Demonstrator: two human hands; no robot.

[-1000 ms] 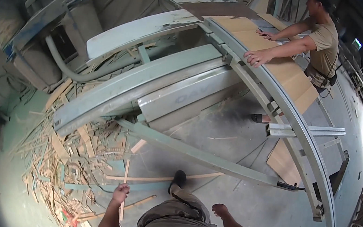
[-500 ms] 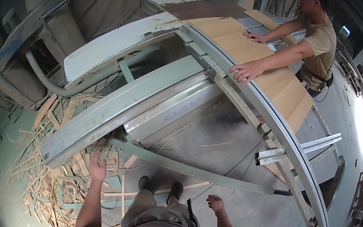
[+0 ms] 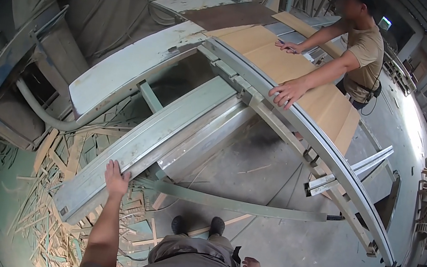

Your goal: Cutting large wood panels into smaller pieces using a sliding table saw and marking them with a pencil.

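My left hand (image 3: 117,179) lies with fingers stretched on the edge of a long pale-green metal beam (image 3: 153,131); it grips nothing. The beam slopes from a grooved metal rail (image 3: 327,148) down to the lower left. Close to my right hip hangs my right hand (image 3: 252,266), loosely curled with fingers apart and nothing visible in it. Across the rail, a co-worker (image 3: 366,51) rests one hand (image 3: 289,91) on the rail's edge. The co-worker's other hand, with a thin dark pen-like thing, is over a light-brown wooden board (image 3: 270,51).
Wood offcuts and strips (image 3: 67,222) are heaped on the floor at left, under the beam. A curved green bar (image 3: 236,203) crosses in front of my feet. A metal crosspiece (image 3: 348,173) juts out at right. A grey hose (image 3: 43,111) curves beside the machine.
My left hand has moved up and forward from below the beam onto its edge. My right hand has drawn back toward my hip. The whole view has shifted slightly.
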